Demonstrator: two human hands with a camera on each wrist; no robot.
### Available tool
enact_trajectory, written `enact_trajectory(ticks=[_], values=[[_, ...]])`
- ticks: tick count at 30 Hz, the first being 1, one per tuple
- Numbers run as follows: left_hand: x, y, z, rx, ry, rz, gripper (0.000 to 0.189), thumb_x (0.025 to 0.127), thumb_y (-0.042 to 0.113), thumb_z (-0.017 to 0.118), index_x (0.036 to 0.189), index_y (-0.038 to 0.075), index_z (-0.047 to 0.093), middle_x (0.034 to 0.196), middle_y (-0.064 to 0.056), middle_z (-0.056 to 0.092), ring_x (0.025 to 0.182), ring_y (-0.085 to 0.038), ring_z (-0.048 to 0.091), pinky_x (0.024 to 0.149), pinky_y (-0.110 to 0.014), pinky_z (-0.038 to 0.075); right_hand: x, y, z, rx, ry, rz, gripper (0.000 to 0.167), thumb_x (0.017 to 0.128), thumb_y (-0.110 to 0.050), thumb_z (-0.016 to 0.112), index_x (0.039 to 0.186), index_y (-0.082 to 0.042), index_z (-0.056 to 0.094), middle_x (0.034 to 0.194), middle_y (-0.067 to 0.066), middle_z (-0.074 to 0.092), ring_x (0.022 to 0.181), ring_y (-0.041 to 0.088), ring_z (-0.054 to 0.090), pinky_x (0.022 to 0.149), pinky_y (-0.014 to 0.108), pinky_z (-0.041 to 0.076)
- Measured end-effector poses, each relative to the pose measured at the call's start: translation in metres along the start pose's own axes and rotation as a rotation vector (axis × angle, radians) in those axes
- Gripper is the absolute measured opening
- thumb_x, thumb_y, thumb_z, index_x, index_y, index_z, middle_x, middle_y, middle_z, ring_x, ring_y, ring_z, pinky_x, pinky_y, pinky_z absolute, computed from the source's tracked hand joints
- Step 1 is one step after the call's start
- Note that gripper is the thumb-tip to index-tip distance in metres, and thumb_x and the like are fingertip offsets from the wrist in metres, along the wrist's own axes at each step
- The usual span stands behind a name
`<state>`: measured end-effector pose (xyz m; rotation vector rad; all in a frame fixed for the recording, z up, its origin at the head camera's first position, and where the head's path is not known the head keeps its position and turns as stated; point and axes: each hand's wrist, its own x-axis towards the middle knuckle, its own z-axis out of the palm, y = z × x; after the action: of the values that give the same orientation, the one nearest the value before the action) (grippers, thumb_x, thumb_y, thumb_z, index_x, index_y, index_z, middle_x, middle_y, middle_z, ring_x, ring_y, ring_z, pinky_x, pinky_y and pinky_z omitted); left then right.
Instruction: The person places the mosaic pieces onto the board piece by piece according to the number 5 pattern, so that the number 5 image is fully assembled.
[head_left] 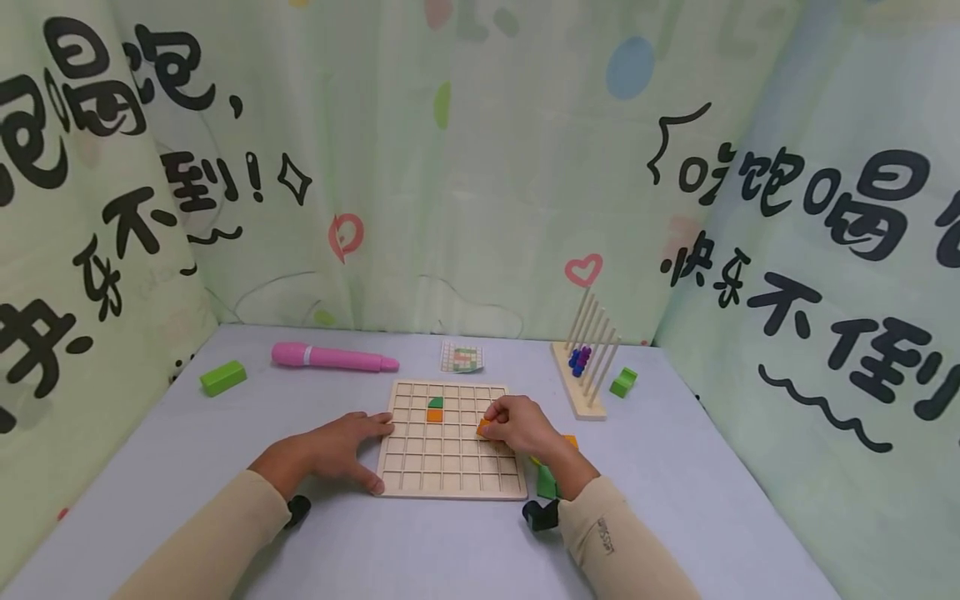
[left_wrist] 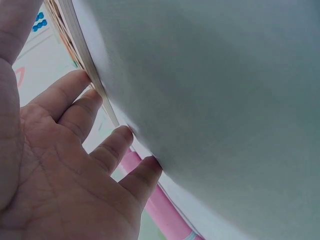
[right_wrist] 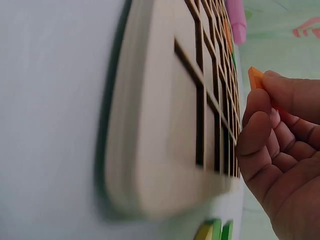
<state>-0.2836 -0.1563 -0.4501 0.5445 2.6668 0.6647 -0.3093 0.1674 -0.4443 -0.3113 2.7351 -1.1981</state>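
A square wooden grid board [head_left: 450, 475] lies on the table between both hands. In its upper left part sit a green quarter-round tile [head_left: 436, 402] and, just below, an orange square tile [head_left: 435, 416]. My left hand [head_left: 341, 448] rests at the board's left edge, fingers spread, fingertips against the side in the left wrist view. My right hand [head_left: 522, 427] pinches an orange tile [right_wrist: 255, 78] between thumb and index finger, over the right part of the grid. Beneath the right wrist, loose green pieces [head_left: 547, 482] lie partly hidden beside the board.
Behind the board are a pink pen-like stick [head_left: 337, 358] and a small patterned card [head_left: 462, 357]. A wooden peg stand [head_left: 588, 405] with blue and purple beads stands at the back right, near a green block [head_left: 623, 382]. Another green block [head_left: 223, 378] lies far left.
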Motion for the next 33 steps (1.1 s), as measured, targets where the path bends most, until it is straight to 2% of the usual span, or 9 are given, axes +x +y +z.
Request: enact_trajectory(ticks=[13, 24, 33], values=[[0.002, -0.005, 0.001, 0.002, -0.007, 0.012, 0.101, 0.071, 0.047, 0.094, 0.156, 0.018, 0.048, 0.169, 0.002, 0.035, 0.156, -0.038, 0.026, 0.123, -0.058, 0.031, 0.02, -0.026, 0.026, -0.007, -0.088, -0.071, 0.008, 0.094, -0.009, 0.076, 0.098, -0.006, 0.071, 0.086, 0.003, 0.067, 0.075, 0.015, 0.059, 0.065, 0.024, 0.051], [0.001, -0.004, -0.002, -0.005, -0.011, 0.007, 0.1, 0.072, 0.046, 0.095, 0.156, 0.016, 0.049, 0.169, 0.002, 0.035, 0.156, -0.039, 0.025, 0.123, -0.06, 0.028, 0.033, -0.041, 0.039, -0.031, -0.137, -0.106, 0.004, 0.095, -0.006, 0.073, 0.098, -0.004, 0.071, 0.083, 0.002, 0.066, 0.068, 0.013, 0.056, 0.059, 0.024, 0.048], [0.001, -0.004, -0.002, -0.013, -0.012, 0.016, 0.1, 0.073, 0.045, 0.094, 0.156, 0.015, 0.048, 0.169, 0.001, 0.034, 0.157, -0.037, 0.025, 0.124, -0.057, 0.028, 0.042, -0.044, 0.048, -0.087, -0.136, -0.075, 0.004, 0.096, -0.005, 0.071, 0.099, -0.004, 0.072, 0.082, 0.002, 0.065, 0.068, 0.014, 0.056, 0.059, 0.024, 0.049]])
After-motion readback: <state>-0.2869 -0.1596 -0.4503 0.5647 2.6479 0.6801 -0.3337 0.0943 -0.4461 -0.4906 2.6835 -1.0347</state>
